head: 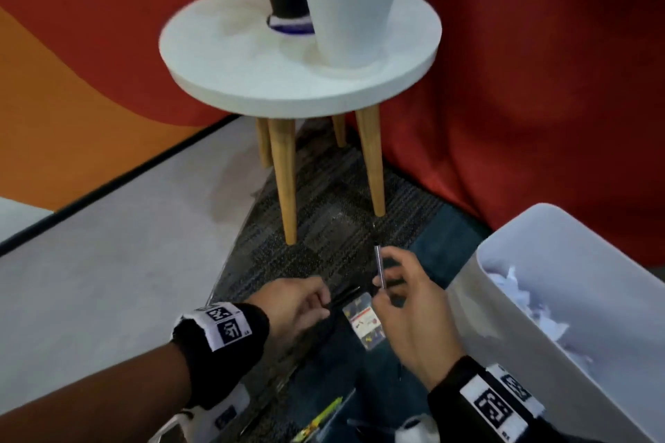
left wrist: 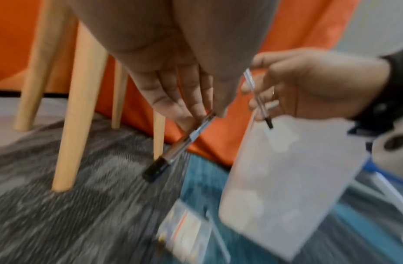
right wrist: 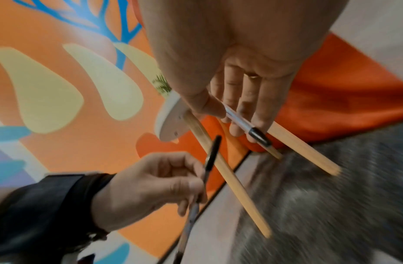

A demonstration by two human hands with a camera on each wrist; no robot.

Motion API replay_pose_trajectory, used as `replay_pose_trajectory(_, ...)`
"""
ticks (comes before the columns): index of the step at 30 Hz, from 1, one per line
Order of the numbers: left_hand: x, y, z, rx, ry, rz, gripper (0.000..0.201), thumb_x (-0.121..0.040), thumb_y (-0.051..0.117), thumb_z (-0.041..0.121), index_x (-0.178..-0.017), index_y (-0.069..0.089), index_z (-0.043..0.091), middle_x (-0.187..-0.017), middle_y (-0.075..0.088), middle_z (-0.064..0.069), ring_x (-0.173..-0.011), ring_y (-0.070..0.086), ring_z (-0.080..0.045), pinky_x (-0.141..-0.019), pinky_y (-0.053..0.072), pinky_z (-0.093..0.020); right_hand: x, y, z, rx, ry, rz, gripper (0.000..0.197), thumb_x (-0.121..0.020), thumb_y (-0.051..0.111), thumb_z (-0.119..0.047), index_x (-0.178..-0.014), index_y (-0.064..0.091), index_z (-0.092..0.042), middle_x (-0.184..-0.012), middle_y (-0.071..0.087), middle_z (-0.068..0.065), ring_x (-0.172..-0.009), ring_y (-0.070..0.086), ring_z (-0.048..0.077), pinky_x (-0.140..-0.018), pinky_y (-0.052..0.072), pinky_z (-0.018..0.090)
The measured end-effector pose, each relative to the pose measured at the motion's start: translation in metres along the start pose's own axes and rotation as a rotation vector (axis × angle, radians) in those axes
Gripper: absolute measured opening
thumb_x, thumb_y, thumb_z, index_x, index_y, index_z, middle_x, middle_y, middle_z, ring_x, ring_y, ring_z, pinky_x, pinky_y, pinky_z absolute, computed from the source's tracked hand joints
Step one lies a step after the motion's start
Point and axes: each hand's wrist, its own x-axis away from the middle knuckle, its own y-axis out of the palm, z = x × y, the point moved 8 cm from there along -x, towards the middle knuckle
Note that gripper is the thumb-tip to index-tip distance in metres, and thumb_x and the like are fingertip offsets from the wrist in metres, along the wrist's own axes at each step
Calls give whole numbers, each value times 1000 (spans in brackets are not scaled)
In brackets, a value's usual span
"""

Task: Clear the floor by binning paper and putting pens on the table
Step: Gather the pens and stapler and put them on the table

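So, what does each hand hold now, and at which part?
Left hand pinches a pen near its uncapped end; right hand pinches another pen at mid-barrel, its black cap free.

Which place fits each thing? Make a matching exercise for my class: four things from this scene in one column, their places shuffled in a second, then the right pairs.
Things:
1. white cup
2. crumpled paper
3. left-hand pen
4. right-hand pen

Places:
A. in the white bin
B. pinched by the left hand
C. on the round table
D. held by the right hand

Pairs: 1-C, 2-A, 3-B, 4-D
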Motion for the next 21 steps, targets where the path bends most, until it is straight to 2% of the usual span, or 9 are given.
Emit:
replay_pose_trajectory(2,10,-47,17,169,2,130,9,-89,63,30,-92,55,33,-74,55,14,-66,52,0,-69,46,-20,-12,-14,-35,-36,-61,49,47,-85,64,-6,-114,56,-42,-85,63,-10,-77,62,7,-77,55,32)
replay_pose_trajectory(4,19,-94,35,293,22,248,16,-85,68,22,-87,56,32,-76,58,11,-65,53,-2,-67,49,-20,-24,-27,-68,-92,-110,100,39,-87,63,-11,-107,58,-44,-81,64,-11,-72,64,11,-75,56,40)
replay_pose_trajectory(6,28,-138,56,351,64,335,17,-84,70,17,-88,58,29,-80,59,9,-65,53,-2,-65,47,-16,-37,-37,-98,-136,-123,128,28,-90,62,-19,-104,59,-44,-81,66,-11,-71,67,15,-73,56,46)
replay_pose_trajectory(9,40,-203,85,402,133,456,22,-83,70,11,-92,57,27,-80,59,6,-66,52,-2,-66,50,-20,-55,-59,-147,-176,-171,184,15,-92,60,-26,-102,61,-38,-80,70,-8,-74,68,13,-74,56,47)
replay_pose_trajectory(11,45,-247,102,434,181,535,29,-84,69,9,-97,56,32,-81,61,4,-66,56,-4,-67,51,-21,-67,-80,-186,-185,-239,236,10,-93,60,-25,-99,62,-32,-82,72,-10,-78,68,5,-79,56,39)
replay_pose_trajectory(13,47,-287,116,443,223,617,40,-84,69,10,-108,52,38,-85,65,4,-71,64,-8,-73,54,-22,-78,-98,-221,-194,-288,285,8,-93,59,-25,-98,61,-31,-83,73,-13,-80,67,0,-77,55,33)
replay_pose_trajectory(15,47,-329,128,438,258,713,52,-85,69,16,-122,44,43,-88,66,3,-77,67,-15,-77,55,-29,-95,-118,-254,-226,-330,357,6,-92,60,-28,-96,60,-33,-84,74,-12,-81,67,1,-74,54,34)
replay_pose_trajectory(18,38,-380,141,410,306,862,70,-85,69,16,-138,33,43,-86,63,1,-71,67,-18,-71,56,-28,-125,-141,-294,-288,-395,496,6,-86,59,-33,-92,60,-33,-87,72,-8,-84,68,11,-76,57,46)
replay_pose_trajectory(21,19,-405,144,394,299,928,81,-82,67,10,-141,25,47,-86,61,0,-63,65,-19,-65,58,-31,-152,-148,-322,-219,-445,584,6,-89,60,-25,-95,62,-25,-86,69,-7,-82,66,12,-80,56,40)
